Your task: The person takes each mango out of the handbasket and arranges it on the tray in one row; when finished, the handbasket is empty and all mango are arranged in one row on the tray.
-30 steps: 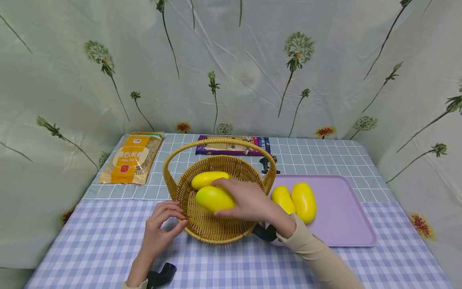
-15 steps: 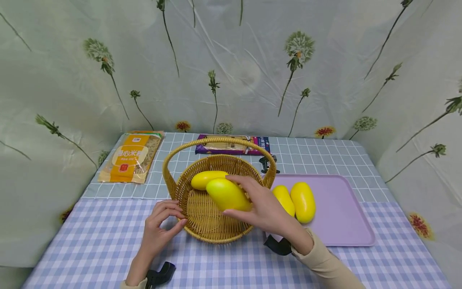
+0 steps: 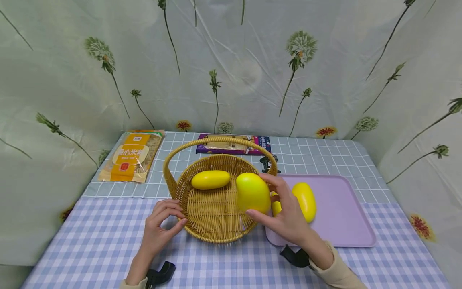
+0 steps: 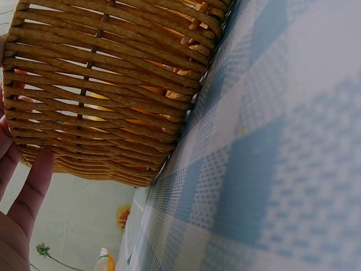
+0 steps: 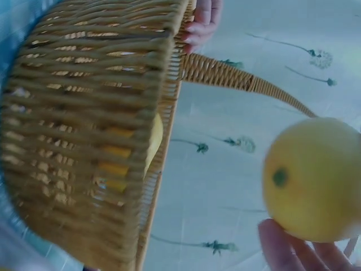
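Note:
My right hand [image 3: 288, 218] holds a yellow mango [image 3: 253, 193] between thumb and fingers, above the right rim of the wicker basket [image 3: 213, 218]. In the right wrist view the held mango [image 5: 310, 180] hangs in the air, apart from the basket's rim. A second mango [image 3: 210, 180] lies inside the basket, near its back wall. On the left, my left hand [image 3: 160, 224] pinches the basket's rim. The left wrist view has that thumb [image 4: 35, 189] against the outer weave. Two more mangoes lie on the purple tray [image 3: 343, 212]; my right hand partly covers one, the other mango [image 3: 304, 202] shows more fully.
An orange food packet [image 3: 130, 157] lies at the back left. Behind the basket's arched handle [image 3: 220, 139] is a purple packet [image 3: 234, 145], with a small black item [image 3: 268, 163] near it. A checked cloth [image 3: 216, 265] covers the table's front.
My right hand has lifted the mango up from inside the basket and carried it right, to the rim beside the tray. My left hand stays at the rim.

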A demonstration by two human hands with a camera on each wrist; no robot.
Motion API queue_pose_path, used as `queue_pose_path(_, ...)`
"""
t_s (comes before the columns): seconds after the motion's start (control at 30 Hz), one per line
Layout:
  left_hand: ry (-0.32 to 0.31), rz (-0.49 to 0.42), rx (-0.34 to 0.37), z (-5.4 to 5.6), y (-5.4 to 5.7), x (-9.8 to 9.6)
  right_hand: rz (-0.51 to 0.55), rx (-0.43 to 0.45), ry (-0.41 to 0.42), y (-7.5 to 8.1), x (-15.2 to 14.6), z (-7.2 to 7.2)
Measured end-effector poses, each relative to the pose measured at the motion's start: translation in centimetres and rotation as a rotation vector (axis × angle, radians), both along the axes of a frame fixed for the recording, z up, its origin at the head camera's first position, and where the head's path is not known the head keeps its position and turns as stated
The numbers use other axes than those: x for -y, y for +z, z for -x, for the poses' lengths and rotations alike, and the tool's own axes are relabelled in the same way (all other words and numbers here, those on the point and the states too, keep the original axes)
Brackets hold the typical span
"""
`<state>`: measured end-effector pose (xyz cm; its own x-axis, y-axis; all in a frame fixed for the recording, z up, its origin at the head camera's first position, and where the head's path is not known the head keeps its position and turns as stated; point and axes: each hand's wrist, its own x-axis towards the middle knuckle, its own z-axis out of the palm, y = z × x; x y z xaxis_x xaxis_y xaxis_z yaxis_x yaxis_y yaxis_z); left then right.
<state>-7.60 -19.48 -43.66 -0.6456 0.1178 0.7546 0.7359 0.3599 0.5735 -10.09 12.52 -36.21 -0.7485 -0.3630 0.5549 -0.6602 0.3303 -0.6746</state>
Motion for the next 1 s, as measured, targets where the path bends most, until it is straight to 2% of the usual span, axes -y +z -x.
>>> queue_pose_path(0.17,-0.001,-0.001,-0.002,0.0,0.0,0.0,0.103,-0.010,-0.050,-0.6,-1.8,-0.2)
queue_pose_path(0.33,-0.001,-0.002,-0.002,0.0,0.0,0.0,0.135,-0.025,-0.159,-0.9,-3.7,-0.4)
queue_pose_path(0.57,-0.007,-0.004,-0.007,0.1,0.1,0.0,0.227,0.032,-0.289,-1.2,-5.8,-0.5)
queue_pose_path(0.7,-0.007,-0.003,-0.010,0.1,0.1,0.0,0.266,0.083,-0.402,-1.6,-7.2,-0.3)
queue_pose_path(1.0,-0.012,-0.007,-0.021,0.2,0.0,0.0,0.259,0.206,-0.652,-3.1,-11.0,0.9)
